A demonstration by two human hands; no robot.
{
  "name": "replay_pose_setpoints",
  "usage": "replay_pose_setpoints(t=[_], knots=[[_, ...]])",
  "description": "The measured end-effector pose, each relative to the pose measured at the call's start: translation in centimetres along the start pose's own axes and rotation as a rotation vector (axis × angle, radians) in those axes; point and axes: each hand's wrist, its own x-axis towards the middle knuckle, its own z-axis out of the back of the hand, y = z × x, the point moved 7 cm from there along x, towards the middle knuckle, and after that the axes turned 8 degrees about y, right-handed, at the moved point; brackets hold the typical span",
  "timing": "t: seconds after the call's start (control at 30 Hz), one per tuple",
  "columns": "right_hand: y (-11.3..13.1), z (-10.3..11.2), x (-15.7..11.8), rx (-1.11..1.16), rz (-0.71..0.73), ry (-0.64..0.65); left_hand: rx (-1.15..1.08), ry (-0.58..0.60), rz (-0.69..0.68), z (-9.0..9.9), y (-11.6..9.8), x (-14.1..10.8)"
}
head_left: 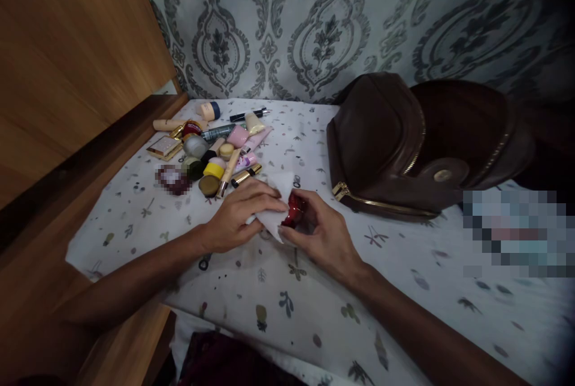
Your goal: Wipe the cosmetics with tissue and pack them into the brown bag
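Note:
Between my hands, over the patterned white cloth [242,278], is a small glossy red container [294,211]; its exact kind is hard to make out. My right hand [321,233] grips it from the right, thumb below and fingers above. A white wipe or tissue [272,224] is held in my left hand [240,215], fingers closed over it and pressing it against the red container's left side. Just beyond my left hand lie a gold-and-black tube [246,175], a beige tube [230,171] and a round jar with an olive-gold lid [209,186].
Cosmetics are clustered at the back left, among them a gold compact [165,147], a pink jar [238,135] and a navy-capped jar [209,111]. A large brown leather bag [377,140] stands at the right against the patterned wall [278,26]. Wooden panelling [81,32] borders the left.

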Motion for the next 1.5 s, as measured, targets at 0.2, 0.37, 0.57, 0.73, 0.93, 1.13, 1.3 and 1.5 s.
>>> replay_pose_setpoints(t=[0.2,0.37,0.57,0.73,0.93,1.13,1.3,1.5], knots=[[0.9,-0.4,-0.3,-0.091,0.115,0.062,-0.082,0.147,0.163,-1.0,1.9,0.0],[1.4,-0.1,-0.5,-0.107,0.145,0.005,-0.127,0.222,0.350,-1.5,3.1,0.0],[2.5,0.6,-0.8,-0.338,0.266,-0.068,-0.222,0.254,0.503,-2.4,3.3,-0.8],[2.6,0.5,-0.9,-0.471,0.286,-0.068,-0.105,0.167,0.538,-2.4,3.0,-1.5],[2.1,0.4,-0.7,-0.302,0.217,-0.031,0.257,0.042,0.125,-1.4,-0.4,-0.7],[0.1,0.5,-0.1,0.144,0.030,-0.050,0.388,-0.060,-0.112,-1.0,-2.2,-0.5],[-0.4,0.0,0.4,0.447,-0.058,-0.015,0.221,0.037,-0.103,-1.4,-1.3,-0.4],[0.0,-0.6,0.6,0.661,-0.130,0.124,0.068,0.038,0.213,-1.0,1.8,-0.8]])
